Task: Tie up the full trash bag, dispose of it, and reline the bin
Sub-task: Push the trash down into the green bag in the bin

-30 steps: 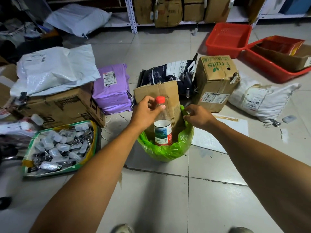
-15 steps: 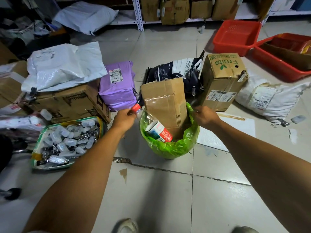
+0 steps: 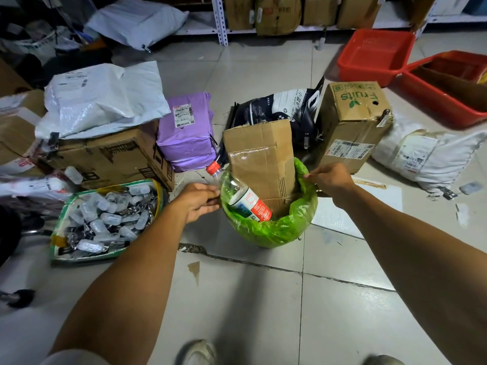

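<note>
Glossy grey tiled floor [image 3: 263, 299], cracked; metal shelving [image 3: 220, 19] along back

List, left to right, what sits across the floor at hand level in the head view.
Tray of small plastic cases → left hand → plastic bottle → cardboard piece in the green bag → right hand → white sack.

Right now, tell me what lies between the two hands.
In the head view, the green trash bag sits between the left hand and right hand, holding a tilted plastic bottle and a folded cardboard box.
</note>
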